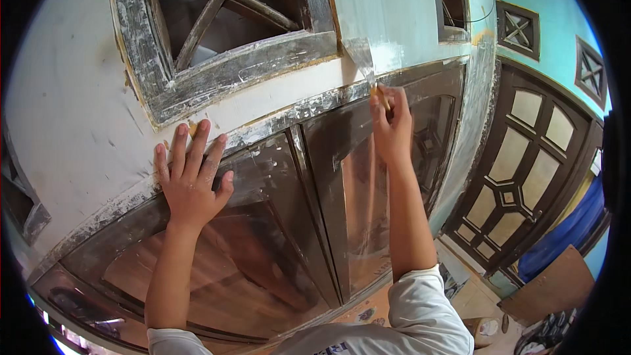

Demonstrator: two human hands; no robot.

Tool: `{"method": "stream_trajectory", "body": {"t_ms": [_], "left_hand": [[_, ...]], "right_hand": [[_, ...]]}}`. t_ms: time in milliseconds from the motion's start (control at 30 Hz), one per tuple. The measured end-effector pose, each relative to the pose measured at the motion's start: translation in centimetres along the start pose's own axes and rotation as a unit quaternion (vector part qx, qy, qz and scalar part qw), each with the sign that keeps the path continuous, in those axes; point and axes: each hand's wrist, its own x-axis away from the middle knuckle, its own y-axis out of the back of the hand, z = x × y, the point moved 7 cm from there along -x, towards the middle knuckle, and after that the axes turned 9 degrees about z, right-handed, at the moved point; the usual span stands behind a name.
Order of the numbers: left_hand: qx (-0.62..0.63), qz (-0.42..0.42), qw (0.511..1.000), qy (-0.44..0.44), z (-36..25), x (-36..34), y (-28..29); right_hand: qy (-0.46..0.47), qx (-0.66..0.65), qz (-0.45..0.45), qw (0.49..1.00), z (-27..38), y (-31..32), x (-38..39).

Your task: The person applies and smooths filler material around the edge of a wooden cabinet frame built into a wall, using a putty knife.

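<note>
Putty knife (359, 56) at wall (72, 85), I judge smoothing underway; right fingers (400, 102) clamp it, left fingers (198, 146) spread; next likely needs a steady stroke.

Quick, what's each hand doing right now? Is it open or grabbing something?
Left hand: open, spread against the white wall, holding nothing.
Right hand: closed around the handle of a scraper.
</note>
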Motion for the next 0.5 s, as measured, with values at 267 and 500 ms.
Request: {"method": "stream_trajectory", "body": {"t_ms": [267,500], "left_hand": [[0.004,0.008,1.0,0.011,-0.4,-0.2,0.3],[0.013,0.039,0.999,0.018,0.2,0.0,0.5]], "right_hand": [[0.024,-0.048,0.013,0.998,-3.8,-2.5,5.9],[-0.037,-0.117,0.076,0.99,0.1,-5.1,6.3]]}}
